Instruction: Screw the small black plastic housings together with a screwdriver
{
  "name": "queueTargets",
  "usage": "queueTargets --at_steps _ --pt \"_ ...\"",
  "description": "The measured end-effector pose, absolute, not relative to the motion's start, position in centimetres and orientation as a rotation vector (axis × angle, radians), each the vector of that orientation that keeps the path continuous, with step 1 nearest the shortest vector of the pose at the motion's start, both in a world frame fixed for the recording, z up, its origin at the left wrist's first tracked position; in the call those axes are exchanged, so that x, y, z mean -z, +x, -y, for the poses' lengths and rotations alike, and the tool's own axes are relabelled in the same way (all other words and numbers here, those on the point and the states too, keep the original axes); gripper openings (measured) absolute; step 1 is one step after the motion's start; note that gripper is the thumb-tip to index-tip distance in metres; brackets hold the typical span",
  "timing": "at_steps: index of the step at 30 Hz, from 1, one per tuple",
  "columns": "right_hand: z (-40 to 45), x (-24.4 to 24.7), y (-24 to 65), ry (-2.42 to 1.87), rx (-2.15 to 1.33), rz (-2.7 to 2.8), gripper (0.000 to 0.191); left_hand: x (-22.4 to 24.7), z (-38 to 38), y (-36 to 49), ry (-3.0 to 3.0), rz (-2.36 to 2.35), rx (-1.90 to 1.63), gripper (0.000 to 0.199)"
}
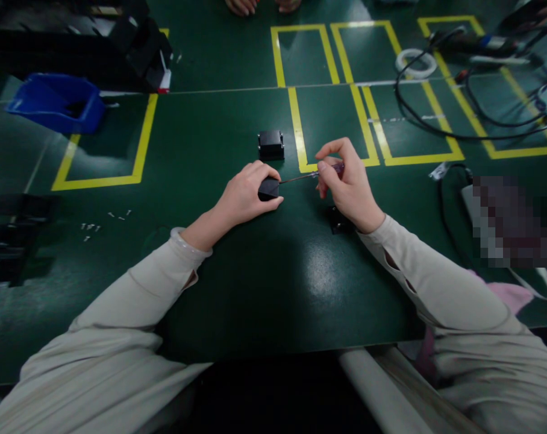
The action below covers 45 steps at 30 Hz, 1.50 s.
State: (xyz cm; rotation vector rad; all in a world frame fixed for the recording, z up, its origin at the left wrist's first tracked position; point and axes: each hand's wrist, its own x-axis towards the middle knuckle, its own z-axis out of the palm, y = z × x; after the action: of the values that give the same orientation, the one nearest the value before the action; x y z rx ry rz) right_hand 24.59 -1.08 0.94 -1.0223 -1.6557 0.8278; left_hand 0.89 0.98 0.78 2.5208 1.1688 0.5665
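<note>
My left hand (249, 193) grips a small black box (268, 189) on the green table, thumb and fingers around it. My right hand (343, 181) is closed round the clear, purplish handle of a screwdriver (300, 177). Its thin shaft points left, and the tip meets the right side of the held box. Just beyond my left hand stands a second black box (271, 144) with small shiny bits at its sides. A black part (340, 220) lies partly hidden under my right wrist.
Several loose screws (90, 227) lie at the left, near dark parts (11, 241). A blue bin (59, 103) stands farther back. Black cables (418, 114), a white tape roll (415, 64) and a dark tool (481, 43) occupy the right. Another person's hands (244, 5) rest across the table.
</note>
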Motion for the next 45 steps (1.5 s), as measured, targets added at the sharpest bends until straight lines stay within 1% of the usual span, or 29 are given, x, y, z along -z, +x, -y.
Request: queueTargets --at_steps 6,15,23,28,35,45 --pt "1.05 -0.91 24.64 -1.021 -0.825 1.659 0.014 -0.61 -1.00 0.84 2.525 -1.161 -0.577 0.030" --pt "1.13 -1.22 24.51 -1.058 -0.843 1.637 0.024 -0.63 -1.00 0.82 2.529 -1.162 -0.572 0.030" --pt "1.06 -1.13 24.57 -1.070 -0.840 1.660 0.026 -0.72 -0.96 0.86 2.521 -1.157 -0.587 0.029" --pt "1.09 -1.26 24.59 -1.092 -0.853 1.658 0.031 -0.84 -0.93 0.91 2.508 -1.170 -0.558 0.029" --pt "1.16 -1.15 24.52 -1.073 -0.849 1.642 0.025 -0.90 -0.94 0.94 2.506 -1.170 -0.560 0.029" --pt "1.24 -0.91 24.49 -1.121 -0.806 1.621 0.031 -0.92 -0.94 0.95 2.511 -1.171 -0.560 0.030"
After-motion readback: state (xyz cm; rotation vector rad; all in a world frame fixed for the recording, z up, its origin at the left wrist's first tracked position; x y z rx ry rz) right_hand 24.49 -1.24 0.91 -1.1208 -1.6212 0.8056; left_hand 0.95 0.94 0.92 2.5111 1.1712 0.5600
